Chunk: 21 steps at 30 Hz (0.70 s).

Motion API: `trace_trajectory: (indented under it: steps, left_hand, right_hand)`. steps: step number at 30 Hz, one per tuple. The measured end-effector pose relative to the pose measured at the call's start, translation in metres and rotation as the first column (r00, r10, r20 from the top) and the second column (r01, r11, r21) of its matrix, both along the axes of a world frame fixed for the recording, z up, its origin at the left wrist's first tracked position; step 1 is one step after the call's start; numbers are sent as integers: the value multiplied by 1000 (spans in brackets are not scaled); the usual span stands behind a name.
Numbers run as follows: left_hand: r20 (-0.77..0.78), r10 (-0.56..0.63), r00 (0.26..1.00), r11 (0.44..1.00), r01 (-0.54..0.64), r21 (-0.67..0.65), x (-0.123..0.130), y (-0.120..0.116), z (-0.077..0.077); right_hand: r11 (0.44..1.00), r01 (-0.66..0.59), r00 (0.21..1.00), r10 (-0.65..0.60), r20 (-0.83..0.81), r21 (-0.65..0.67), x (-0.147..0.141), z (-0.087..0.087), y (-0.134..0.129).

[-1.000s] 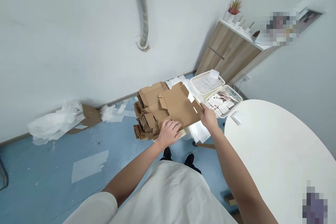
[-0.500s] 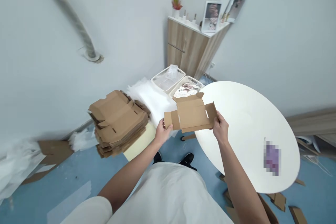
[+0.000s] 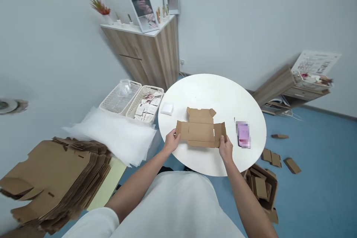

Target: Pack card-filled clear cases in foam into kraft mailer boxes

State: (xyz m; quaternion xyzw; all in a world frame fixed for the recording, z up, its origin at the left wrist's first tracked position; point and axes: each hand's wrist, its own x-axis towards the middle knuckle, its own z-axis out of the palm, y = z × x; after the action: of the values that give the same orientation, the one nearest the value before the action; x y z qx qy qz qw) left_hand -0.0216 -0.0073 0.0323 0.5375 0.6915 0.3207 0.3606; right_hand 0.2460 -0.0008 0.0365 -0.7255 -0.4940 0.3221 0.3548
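Observation:
A partly unfolded brown cardboard box is held out flat over the white round table, with its flaps spread. My left hand is closed on its left side flap, thumb on top. At the opposite end, my right hand pinches the right side flap, which stands up somewhat. The far flap with its small ears points away from me. Whether the cardboard touches the tabletop I cannot tell. Right of my right hand lies a pixelated purple item.
At the left rises a stack of flat cardboard boxes, beside white foam sheets. Two white baskets hold plastic bags and cards. A small white stack lies on the table. Folded boxes fill a carton on the floor at right.
My view has swung to the right. Both hands have carried the cardboard box from beside the table to over it, and its left flap now lies more level.

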Motion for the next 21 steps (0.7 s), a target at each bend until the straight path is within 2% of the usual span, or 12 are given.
trace_trajectory:
  steps: [4, 9, 12, 15, 18, 21]
  left_hand:
    - [-98, -46, 994, 997, 40, -62, 13, 11, -16]
    - [-161, -75, 984, 990, 54, -127, 11, 18, -32]
    - [-197, -46, 979, 990, 18, -137, 9, 16, -35]
    - [-312, -35, 949, 997, 13, -73, 9, 9, -29]
    - [-455, -151, 878, 988, 151, -35, 11, 0, -18]
    - [-523, -376, 765, 916, 391, -85, 15, -6, -9]
  right_hand:
    - [994, -37, 999, 33, -38, -102, 22, -25, -8]
    - [963, -98, 993, 80, -84, -249, 30, -40, -11]
    - [948, -161, 985, 139, -100, -275, 30, -44, -11]
    - [967, -108, 994, 103, -36, -233, 31, -45, -7]
    - [986, -52, 996, 62, 60, -160, 32, -41, 5]
    - [985, -78, 989, 95, 112, -152, 32, -35, 27]
